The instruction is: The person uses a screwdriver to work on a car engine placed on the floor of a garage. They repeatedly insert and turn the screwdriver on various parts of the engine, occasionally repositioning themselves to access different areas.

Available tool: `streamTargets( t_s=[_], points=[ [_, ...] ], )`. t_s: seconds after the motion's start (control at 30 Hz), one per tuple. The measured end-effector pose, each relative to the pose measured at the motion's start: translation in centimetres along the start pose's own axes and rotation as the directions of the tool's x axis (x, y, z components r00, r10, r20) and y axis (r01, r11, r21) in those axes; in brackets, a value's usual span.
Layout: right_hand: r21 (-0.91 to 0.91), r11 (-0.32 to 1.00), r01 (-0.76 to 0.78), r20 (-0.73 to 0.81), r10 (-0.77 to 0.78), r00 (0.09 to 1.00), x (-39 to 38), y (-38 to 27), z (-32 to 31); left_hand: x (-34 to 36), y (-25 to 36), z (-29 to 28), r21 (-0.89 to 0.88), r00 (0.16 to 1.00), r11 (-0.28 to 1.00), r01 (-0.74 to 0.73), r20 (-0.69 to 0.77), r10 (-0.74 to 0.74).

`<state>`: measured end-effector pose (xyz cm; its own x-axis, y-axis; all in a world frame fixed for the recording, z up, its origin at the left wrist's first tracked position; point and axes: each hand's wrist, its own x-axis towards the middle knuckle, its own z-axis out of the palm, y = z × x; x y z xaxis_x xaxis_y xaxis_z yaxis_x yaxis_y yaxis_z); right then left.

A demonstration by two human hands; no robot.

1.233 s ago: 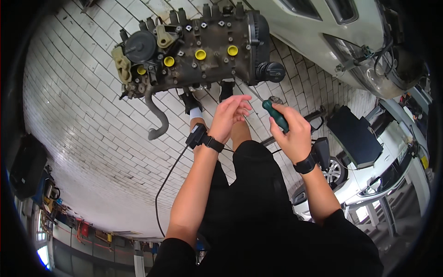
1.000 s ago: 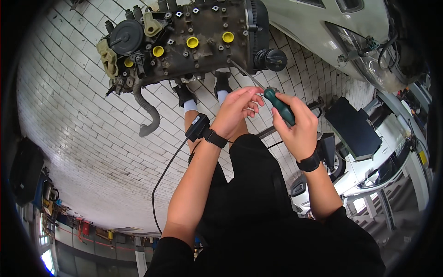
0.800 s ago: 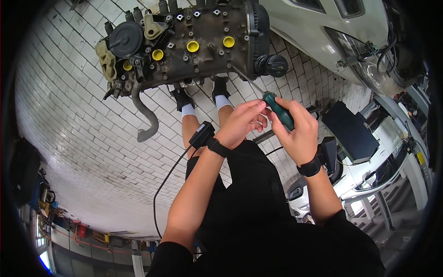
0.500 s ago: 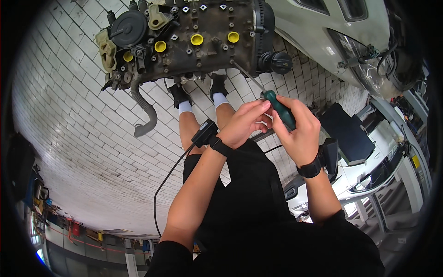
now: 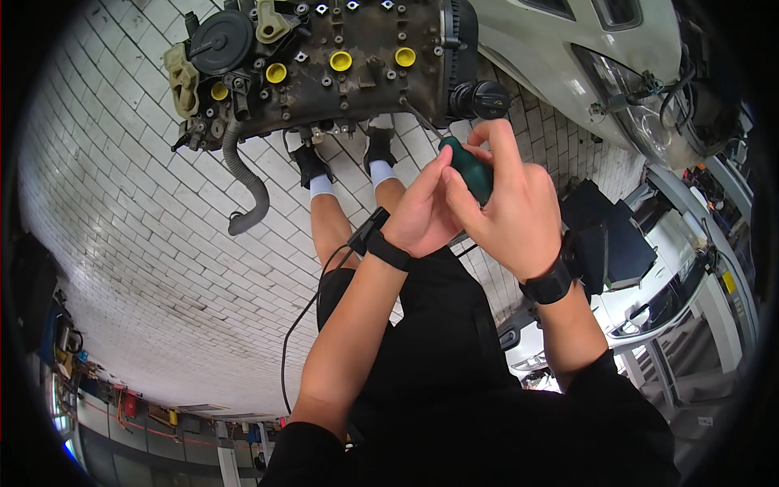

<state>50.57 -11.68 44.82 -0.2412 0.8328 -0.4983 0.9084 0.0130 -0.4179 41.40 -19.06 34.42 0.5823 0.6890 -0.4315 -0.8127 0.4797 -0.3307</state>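
A green-handled screwdriver (image 5: 466, 168) has its shaft reaching up-left to the lower part of a grimy dark engine (image 5: 365, 89), near a bolt. My left hand (image 5: 418, 213) grips the handle from the left, thumb against it, other fingers mostly hidden. My right hand (image 5: 511, 211) holds the same handle from the right, index finger arched over it. The engine carries yellow caps (image 5: 341, 60), a round black housing (image 5: 219, 42), a corrugated hose (image 5: 243, 178) hanging at left and a black cap (image 5: 483, 100) at right.
A silver car's front (image 5: 552, 57) with headlight and loose wiring borders the engine at right. Below it are a dark panel (image 5: 592, 207) and a white car (image 5: 629, 312). My feet (image 5: 312, 166) stand on white tiles under the engine. A black cable (image 5: 292, 341) hangs by my left forearm.
Both hands have moved up and closer together around the handle. My left hand has closed on it, and my right index finger has risen over its top. The view has shifted slightly.
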Motion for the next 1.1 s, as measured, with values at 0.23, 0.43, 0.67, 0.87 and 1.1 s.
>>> streamTargets(
  t_s=[0.23, 0.43, 0.67, 0.87, 1.1],
  points=[
    [-0.08, 0.977, 0.198, -0.041, -0.202, 0.979, -1.7, -0.3, -2.4, 0.7, -0.4, 0.0, 0.078, 0.993, 0.996, -0.051, -0.099, 0.059],
    [-0.023, 1.0, -0.018, -0.037, 0.017, 0.999, -3.1, 0.3, -2.0, 0.6, 0.5, 2.9, 0.03, 0.987, 0.999, -0.042, -0.156, 0.046],
    [-0.053, 0.998, 0.015, -0.122, -0.021, 0.992, -2.2, -0.6, -2.5, 0.9, -0.2, -1.1, 0.028, 0.994, 0.999, -0.029, -0.105, 0.032],
    [-0.105, 0.971, 0.214, -0.187, -0.231, 0.955, -2.8, 0.7, -1.7, 1.2, 0.4, -1.9, 0.047, 0.999, 0.999, -0.027, -0.036, 0.028],
    [-0.141, 0.984, -0.112, 0.01, 0.114, 0.993, -3.2, 0.2, -2.5, 1.6, 0.6, 0.4, 0.108, 0.984, 0.994, -0.018, -0.173, 0.037]
  ],
)
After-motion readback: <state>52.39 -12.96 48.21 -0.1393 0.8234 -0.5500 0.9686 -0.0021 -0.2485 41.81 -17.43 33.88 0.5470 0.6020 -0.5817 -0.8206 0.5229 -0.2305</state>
